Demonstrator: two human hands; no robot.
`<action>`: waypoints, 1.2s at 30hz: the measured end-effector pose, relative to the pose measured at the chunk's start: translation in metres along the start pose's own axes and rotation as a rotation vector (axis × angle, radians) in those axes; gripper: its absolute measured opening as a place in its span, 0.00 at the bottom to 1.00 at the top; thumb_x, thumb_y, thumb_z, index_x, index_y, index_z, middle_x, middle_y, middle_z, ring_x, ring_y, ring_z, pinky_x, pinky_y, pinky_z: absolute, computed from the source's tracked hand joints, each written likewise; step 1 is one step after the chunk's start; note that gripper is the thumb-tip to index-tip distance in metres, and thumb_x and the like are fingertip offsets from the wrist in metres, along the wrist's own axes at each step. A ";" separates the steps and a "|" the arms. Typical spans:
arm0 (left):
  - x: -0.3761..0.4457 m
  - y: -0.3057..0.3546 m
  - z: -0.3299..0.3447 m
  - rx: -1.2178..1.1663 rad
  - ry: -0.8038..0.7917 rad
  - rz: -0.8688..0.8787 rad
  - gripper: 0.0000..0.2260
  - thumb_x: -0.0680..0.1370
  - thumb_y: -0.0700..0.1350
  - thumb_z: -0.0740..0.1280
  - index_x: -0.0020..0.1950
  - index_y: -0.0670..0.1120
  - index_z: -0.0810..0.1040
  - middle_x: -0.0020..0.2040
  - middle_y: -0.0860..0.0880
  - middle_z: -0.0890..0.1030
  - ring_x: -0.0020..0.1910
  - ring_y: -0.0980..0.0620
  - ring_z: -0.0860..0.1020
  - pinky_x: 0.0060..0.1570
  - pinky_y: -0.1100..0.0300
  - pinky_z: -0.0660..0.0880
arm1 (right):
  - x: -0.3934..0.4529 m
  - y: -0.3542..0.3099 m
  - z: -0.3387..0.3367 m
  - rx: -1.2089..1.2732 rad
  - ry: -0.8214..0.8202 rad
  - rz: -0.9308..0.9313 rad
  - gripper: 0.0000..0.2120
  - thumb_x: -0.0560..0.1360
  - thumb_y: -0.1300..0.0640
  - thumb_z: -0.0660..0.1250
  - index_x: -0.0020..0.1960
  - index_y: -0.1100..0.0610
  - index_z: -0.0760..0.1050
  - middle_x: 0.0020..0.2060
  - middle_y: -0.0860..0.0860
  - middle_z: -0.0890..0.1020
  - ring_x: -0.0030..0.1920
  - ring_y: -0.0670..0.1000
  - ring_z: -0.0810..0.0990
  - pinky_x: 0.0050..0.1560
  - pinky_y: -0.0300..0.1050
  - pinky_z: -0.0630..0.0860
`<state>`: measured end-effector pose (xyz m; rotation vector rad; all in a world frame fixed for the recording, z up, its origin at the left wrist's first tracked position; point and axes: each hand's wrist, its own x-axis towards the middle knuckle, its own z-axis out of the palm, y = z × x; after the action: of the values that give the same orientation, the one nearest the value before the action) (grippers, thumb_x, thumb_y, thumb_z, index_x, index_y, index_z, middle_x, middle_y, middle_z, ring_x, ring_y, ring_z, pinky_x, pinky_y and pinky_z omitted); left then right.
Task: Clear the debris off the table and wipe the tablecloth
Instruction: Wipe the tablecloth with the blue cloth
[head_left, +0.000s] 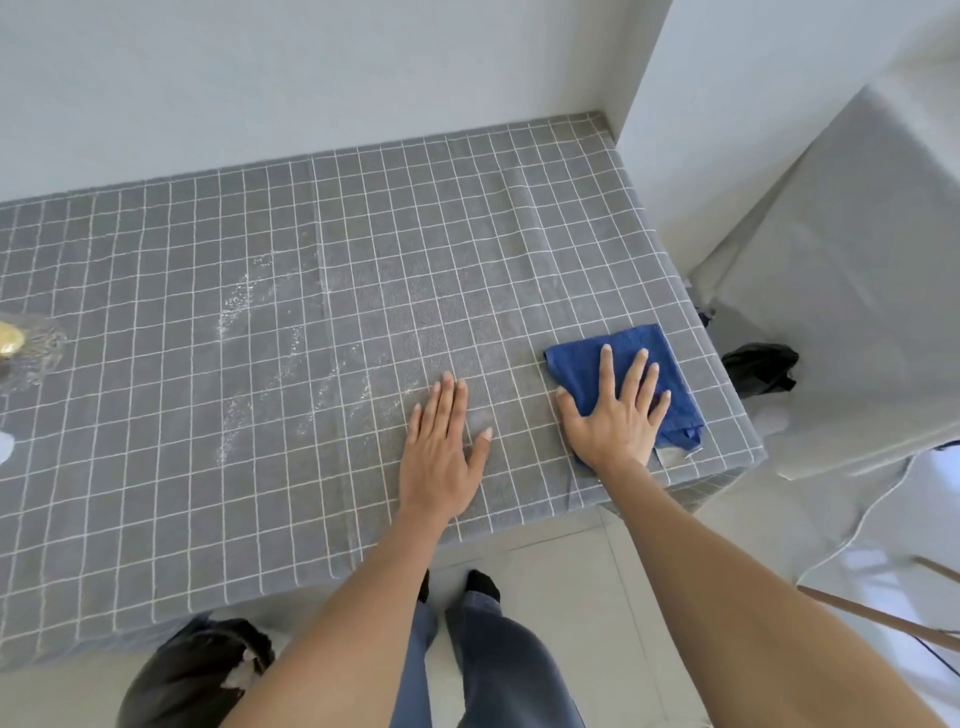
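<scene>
A grey tablecloth (218, 488) with a white grid pattern covers the table. A folded blue cloth (623, 345) lies near the table's right front corner. My right hand (615, 410) presses flat on it, fingers spread. My left hand (444, 441) rests flat on the bare tablecloth just left of it, holding nothing. Whitish wet streaks (244, 312) run across the middle of the tablecloth.
A clear glass dish with a gold object (21, 348) sits at the table's left edge. A black bag with white scraps (202, 670) stands on the floor below the front edge. Another black bag (761, 366) lies right of the table, beside grey-covered furniture (852, 291). Wooden sticks (883, 618) lean at the right.
</scene>
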<state>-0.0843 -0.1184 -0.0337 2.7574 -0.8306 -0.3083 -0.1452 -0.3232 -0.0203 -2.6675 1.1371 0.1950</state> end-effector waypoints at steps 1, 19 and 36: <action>0.000 0.000 0.000 -0.001 0.004 0.001 0.29 0.82 0.59 0.45 0.78 0.47 0.40 0.78 0.49 0.37 0.76 0.54 0.36 0.75 0.53 0.37 | 0.000 0.000 0.001 0.005 0.007 0.004 0.36 0.76 0.34 0.48 0.77 0.45 0.39 0.77 0.57 0.39 0.76 0.58 0.37 0.74 0.61 0.37; 0.001 -0.019 -0.019 -0.024 -0.079 -0.044 0.30 0.81 0.61 0.41 0.77 0.47 0.35 0.77 0.51 0.34 0.75 0.54 0.33 0.75 0.53 0.35 | -0.013 -0.039 -0.003 0.221 0.033 -0.106 0.26 0.80 0.50 0.50 0.78 0.46 0.49 0.78 0.53 0.48 0.77 0.52 0.42 0.74 0.57 0.35; -0.056 -0.228 -0.072 -0.054 0.029 -0.336 0.29 0.81 0.59 0.42 0.77 0.48 0.38 0.77 0.51 0.36 0.76 0.54 0.35 0.74 0.55 0.35 | -0.070 -0.246 0.042 0.252 -0.074 -0.386 0.29 0.76 0.47 0.44 0.77 0.49 0.52 0.78 0.53 0.50 0.77 0.52 0.43 0.74 0.54 0.35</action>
<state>0.0066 0.1097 -0.0249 2.8352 -0.3418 -0.3439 -0.0163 -0.0990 -0.0057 -2.5635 0.5637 0.0732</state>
